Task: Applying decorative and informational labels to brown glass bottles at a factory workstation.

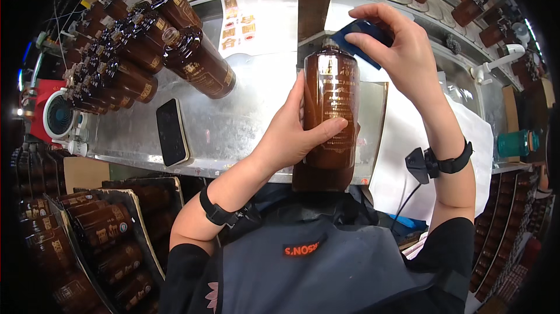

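A brown glass bottle (330,95) with gold lettering lies in front of me, its neck pointing away. My left hand (291,130) is wrapped round its left side, thumb across the front. Between the thumb and fingers of my right hand (402,43) is a dark blue, flat, glossy sheet (365,35), held beside the bottle's neck. Whether the sheet touches the glass, I cannot tell. A dark brown board (315,5) runs behind the bottle and shows again below its base.
Several similar brown bottles (198,63) stand on the metal table (128,133) at the left. A phone (173,132) lies nearby. Farther back is a white sheet with gold and red labels (238,25). Boxed bottles (108,226) stand lower left; a white tap (501,60) is at right.
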The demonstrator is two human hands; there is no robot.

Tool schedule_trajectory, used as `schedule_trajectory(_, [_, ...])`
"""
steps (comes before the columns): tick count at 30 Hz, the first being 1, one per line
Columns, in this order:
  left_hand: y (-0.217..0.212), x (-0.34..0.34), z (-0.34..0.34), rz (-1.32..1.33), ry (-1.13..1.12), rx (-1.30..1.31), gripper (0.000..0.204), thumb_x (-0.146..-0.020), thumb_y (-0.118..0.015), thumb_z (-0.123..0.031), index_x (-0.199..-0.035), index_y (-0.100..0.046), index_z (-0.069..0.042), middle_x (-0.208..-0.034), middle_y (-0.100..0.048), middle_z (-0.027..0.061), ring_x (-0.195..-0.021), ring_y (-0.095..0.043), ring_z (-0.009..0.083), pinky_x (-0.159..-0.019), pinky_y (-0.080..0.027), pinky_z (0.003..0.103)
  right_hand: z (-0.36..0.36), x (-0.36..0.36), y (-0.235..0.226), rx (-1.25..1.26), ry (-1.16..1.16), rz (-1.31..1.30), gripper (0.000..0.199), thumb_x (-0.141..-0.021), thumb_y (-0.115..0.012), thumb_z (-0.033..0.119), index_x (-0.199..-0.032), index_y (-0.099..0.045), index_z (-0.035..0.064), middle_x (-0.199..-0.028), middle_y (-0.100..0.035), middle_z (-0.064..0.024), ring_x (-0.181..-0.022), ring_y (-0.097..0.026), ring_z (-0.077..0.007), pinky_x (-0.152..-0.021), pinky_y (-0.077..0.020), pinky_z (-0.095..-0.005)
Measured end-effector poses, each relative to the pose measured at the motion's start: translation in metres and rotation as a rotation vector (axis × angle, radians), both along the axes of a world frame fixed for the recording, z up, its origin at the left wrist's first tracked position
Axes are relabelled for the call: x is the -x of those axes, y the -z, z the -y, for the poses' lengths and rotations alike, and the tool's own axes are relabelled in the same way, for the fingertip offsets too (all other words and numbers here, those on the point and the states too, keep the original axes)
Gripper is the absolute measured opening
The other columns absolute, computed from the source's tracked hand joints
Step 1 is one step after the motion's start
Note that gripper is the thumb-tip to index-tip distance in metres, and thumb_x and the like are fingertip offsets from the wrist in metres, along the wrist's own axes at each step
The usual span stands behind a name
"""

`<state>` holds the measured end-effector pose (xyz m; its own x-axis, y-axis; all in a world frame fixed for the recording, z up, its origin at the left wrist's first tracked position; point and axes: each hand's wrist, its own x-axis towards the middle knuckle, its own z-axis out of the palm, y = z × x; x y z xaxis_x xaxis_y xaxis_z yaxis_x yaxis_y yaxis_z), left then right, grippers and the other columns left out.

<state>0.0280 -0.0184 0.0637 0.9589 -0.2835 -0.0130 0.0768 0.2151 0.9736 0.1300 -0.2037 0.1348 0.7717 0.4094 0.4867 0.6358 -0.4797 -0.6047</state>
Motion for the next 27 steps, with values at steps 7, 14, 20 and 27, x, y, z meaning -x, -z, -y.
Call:
schedule_trajectory(7, [0.001, 0.001, -0.001, 0.049, -0.014, -0.057, 0.090, -0.087, -0.075, -0.018, -0.152, -0.015, -0.001, -0.136, -0.048, 0.0155, -0.124, -0.052, 0.0212, -0.105, -0.043, 0.034, -0.014, -0.010, -0.007, 0.143, -0.004, 0.084, 0.024, -0.081, -0.076, 0.013, -0.102, -0.071, 0.0031, -0.091, -0.072, -0.0104, -0.081, -0.068, -0.0171, -0.078, -0.0537, -0.0299])
schedule_trajectory(14, [0.011, -0.001, -0.003, 0.076, -0.013, -0.070, 0.095, -0.087, -0.075, -0.020, -0.152, -0.010, 0.004, -0.136, -0.049, 0.0169, -0.123, -0.053, 0.0210, -0.104, -0.043, 0.034, 0.007, -0.013, 0.003, 0.126, 0.019, 0.028, 0.023, -0.083, -0.075, 0.018, -0.100, -0.071, 0.0028, -0.086, -0.072, -0.0099, -0.075, -0.069, -0.0174, -0.070, -0.0538, -0.0281])
schedule_trajectory(20, [0.008, 0.002, -0.001, 0.045, -0.024, -0.065, 0.096, -0.087, -0.075, -0.021, -0.152, -0.010, 0.004, -0.135, -0.051, 0.0168, -0.122, -0.054, 0.0207, -0.103, -0.044, 0.033, 0.030, -0.007, 0.027, -0.117, -0.035, -0.427, 0.024, -0.085, -0.076, 0.013, -0.104, -0.068, 0.0011, -0.084, -0.068, -0.0020, -0.072, -0.061, -0.0066, -0.065, -0.0492, -0.0209])
schedule_trajectory(27, [0.016, 0.005, -0.003, 0.000, -0.036, -0.106, 0.112, -0.081, -0.081, -0.025, -0.154, -0.001, 0.004, -0.140, -0.048, 0.0189, -0.126, -0.052, 0.0250, -0.105, -0.043, 0.035, 0.033, -0.001, 0.023, -0.141, 0.142, -0.270, 0.020, -0.082, -0.076, 0.013, -0.099, -0.073, 0.0021, -0.083, -0.071, -0.0046, -0.076, -0.063, -0.0077, -0.068, -0.0502, -0.0229])
